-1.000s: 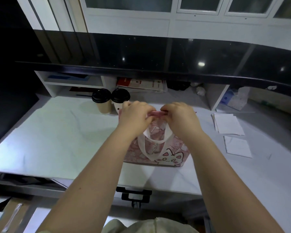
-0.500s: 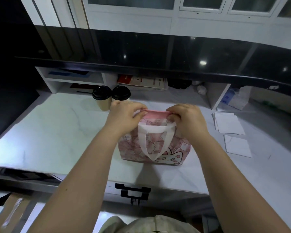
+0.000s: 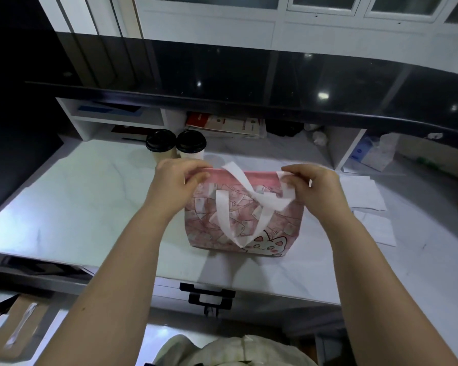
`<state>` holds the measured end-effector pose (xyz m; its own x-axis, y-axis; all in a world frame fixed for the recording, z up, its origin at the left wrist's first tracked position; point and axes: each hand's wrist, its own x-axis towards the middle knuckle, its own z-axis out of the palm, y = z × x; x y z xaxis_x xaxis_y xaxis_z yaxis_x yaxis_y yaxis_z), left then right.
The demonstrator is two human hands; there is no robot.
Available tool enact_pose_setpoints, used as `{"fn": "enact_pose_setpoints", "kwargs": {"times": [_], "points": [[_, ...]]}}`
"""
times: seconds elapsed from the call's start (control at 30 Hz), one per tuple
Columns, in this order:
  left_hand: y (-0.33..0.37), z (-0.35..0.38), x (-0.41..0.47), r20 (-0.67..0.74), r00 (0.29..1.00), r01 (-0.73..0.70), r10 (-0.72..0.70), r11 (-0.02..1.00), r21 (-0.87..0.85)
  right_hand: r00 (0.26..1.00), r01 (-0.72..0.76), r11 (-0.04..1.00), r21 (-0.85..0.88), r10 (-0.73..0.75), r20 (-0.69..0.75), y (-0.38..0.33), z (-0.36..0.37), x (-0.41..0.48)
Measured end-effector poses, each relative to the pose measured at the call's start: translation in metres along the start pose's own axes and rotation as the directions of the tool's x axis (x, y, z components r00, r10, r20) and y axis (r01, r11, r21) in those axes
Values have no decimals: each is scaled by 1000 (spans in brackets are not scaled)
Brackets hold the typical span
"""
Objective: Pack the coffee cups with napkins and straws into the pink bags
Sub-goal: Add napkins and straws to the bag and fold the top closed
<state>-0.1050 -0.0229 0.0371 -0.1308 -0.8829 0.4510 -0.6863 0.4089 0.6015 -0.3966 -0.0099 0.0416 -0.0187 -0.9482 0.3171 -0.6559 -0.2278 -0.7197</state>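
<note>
Pink bag [image 3: 242, 220] stands upright near the front edge of the desk [image 3: 90, 202], centre of view, mouth facing up. Left hand [image 3: 175, 186] pinches the top rim at its left corner, right hand [image 3: 312, 186] pinches the right corner; the fingers [image 3: 292, 171] of both hands are curled onto the fabric and also catch the base of one white handle [image 3: 259, 199]. The hands are set at opposite corners, likely to stretch the rim flat and open the mouth so that a cup can drop in; the bag looks flat and unfilled, though its inside is not visible. The other handle [image 3: 224, 217] hangs loose down the front. Two coffee cups [image 3: 175, 145] with black lids stand side by side just behind the bag, touching or nearly so, within easy reach, not yet packed. Napkins [image 3: 365, 194] lie flat in loose sheets on the desk to the right of the bag. No straws clearly seen on the desk. Bag print: cartoon cat face low on the front, small card-like patches with text too tiny to read. The cups show no readable logo. Red-and-white booklets [image 3: 222, 124] sit in the shelf nook behind the cups, print illegible.
</note>
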Motion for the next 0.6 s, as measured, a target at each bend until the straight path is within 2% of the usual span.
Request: {"fn": "enact_pose_setpoints", "kwargs": {"times": [0.07,0.27,0.33,0.4,0.47,0.6], "points": [[3,-2,2,3,1000,-8,8,1000,7,999,-49,999,15,49,-1,4,0,2],[11,13,10,-39,999,45,-37,972,230,997,-37,999,-36,34,-69,0,8,7],[8,15,5,-69,998,20,-3,969,247,996,-68,997,37,70,-47,6,4,6],[0,13,-2,-93,995,-7,20,990,138,995,-88,986,144,94,-33,14,-3,2],[-7,9,-8,-91,995,47,-48,999,-18,995,-77,982,171,85,-44,20,-6,0],[-11,10,-4,-116,980,155,-161,986,-62,986,-123,979,160,139,-94,19,0,7]]}}
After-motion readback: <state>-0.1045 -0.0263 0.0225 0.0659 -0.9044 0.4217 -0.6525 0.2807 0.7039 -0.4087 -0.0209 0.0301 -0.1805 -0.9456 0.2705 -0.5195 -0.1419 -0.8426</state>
